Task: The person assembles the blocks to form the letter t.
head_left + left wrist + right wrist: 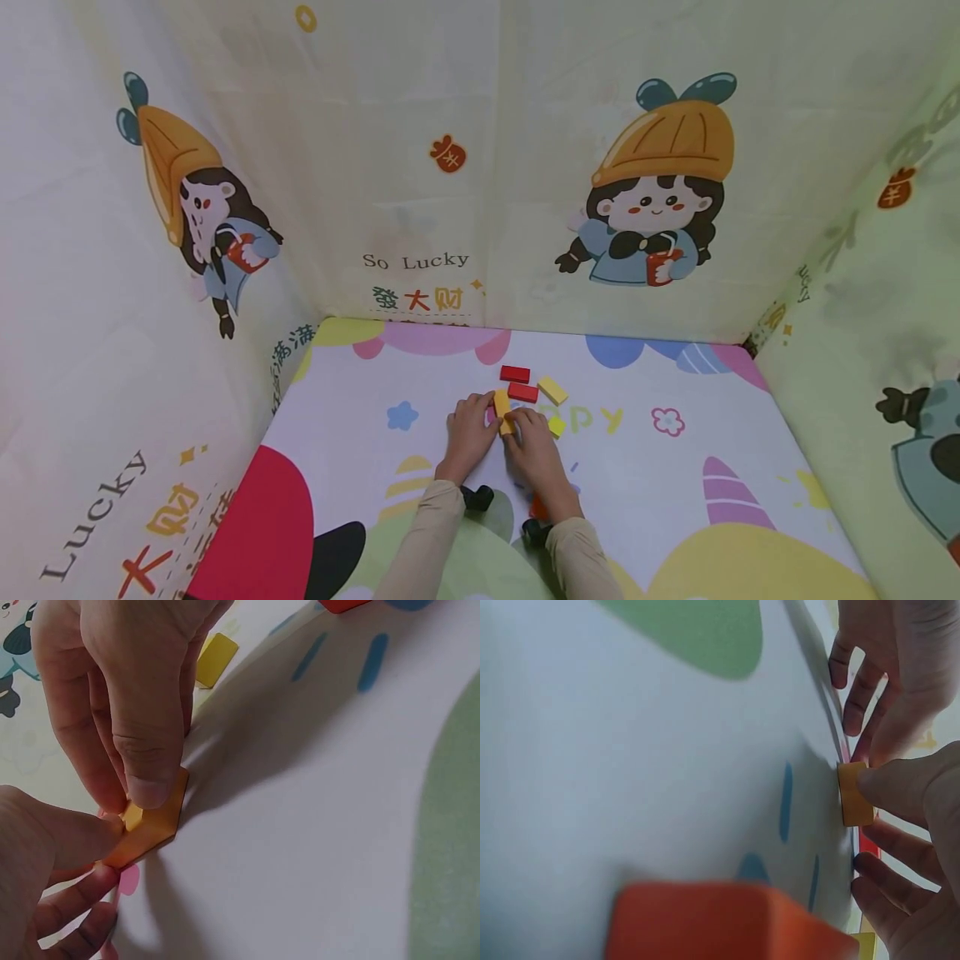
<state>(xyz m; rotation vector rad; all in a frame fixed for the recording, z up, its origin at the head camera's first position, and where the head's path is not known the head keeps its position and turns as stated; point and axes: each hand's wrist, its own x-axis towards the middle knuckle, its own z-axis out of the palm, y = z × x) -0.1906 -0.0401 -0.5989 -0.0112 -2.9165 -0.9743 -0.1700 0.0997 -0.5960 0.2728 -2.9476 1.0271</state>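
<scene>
On the printed mat, an orange block [502, 403] lies between both hands; whether it is one piece or two end to end, I cannot tell. My left hand [471, 433] pinches its left part with thumb and fingers. From the right, my right hand [534, 442] holds the near end, its thumb against the orange face [852, 806] in the right wrist view. Just beyond are two red blocks, one farther [515, 374] and one closer [522, 392]. To their right lie a pale yellow block [552, 390] and a bright yellow block [557, 427].
A red-orange block [690, 922] sits close to the right wrist, partly hidden by the forearm in the head view. Printed cloth walls [405, 208] stand behind and at both sides of the mat [637, 467].
</scene>
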